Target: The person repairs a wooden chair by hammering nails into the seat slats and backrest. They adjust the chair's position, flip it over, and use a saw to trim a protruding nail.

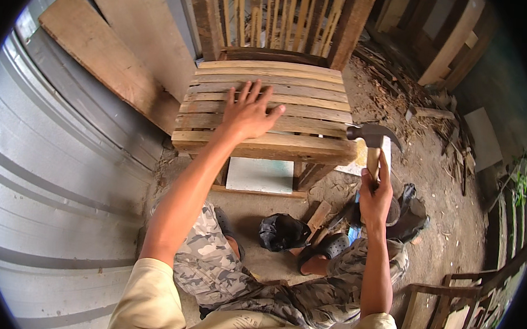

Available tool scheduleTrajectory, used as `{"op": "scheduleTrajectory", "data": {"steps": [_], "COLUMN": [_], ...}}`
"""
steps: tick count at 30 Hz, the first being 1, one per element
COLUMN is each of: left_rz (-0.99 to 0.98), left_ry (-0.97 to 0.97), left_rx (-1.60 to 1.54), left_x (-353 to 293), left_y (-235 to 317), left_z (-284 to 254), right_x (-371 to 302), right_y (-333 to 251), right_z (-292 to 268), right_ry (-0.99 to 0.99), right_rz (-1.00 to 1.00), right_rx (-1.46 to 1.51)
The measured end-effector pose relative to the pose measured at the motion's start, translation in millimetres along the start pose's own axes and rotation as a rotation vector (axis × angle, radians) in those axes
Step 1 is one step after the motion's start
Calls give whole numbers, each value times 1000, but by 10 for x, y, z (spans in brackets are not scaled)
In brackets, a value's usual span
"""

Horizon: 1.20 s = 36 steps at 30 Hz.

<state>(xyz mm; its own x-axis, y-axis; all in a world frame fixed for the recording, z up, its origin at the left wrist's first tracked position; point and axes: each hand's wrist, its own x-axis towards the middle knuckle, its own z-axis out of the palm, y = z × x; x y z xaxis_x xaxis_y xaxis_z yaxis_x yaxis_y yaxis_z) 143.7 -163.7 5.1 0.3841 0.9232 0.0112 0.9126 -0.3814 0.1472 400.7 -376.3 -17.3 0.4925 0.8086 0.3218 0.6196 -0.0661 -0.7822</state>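
Note:
A wooden chair [277, 140] with a slatted seat and slatted back stands in front of me. My left hand [250, 112] rests on the seat slats, palm down and fingers spread. In my right hand [375, 198] is a claw hammer [373, 155], gripped by its wooden handle. Its dark metal head is up, beside the seat's front right corner, with the face toward the chair and the claw pointing right. Whether the hammer face touches the seat edge I cannot tell.
Wooden boards [101, 58] lean against corrugated metal sheeting [61, 212] on the left. A black plastic bag [283, 232] and a wood offcut [319, 216] lie between my feet. Another dark bag [412, 214] sits right. Wood scraps [395, 82] litter the far right; a wooden frame [448, 302] stands lower right.

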Motion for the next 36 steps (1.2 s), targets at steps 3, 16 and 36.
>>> {"op": "scheduleTrajectory", "data": {"steps": [3,16,36], "left_rz": [-13,438,399], "left_ry": [-3,24,263], "left_rx": [23,2,59], "left_x": [-10,-232,-535], "left_y": [32,93,299], "left_z": [22,-30,99], "right_x": [-2,71,17], "right_y": [135,144,240], "right_z": [87,96,-17], "right_ry": [10,69,73], "right_rz": [133,226,304], "right_rx": [289,520,508]}}
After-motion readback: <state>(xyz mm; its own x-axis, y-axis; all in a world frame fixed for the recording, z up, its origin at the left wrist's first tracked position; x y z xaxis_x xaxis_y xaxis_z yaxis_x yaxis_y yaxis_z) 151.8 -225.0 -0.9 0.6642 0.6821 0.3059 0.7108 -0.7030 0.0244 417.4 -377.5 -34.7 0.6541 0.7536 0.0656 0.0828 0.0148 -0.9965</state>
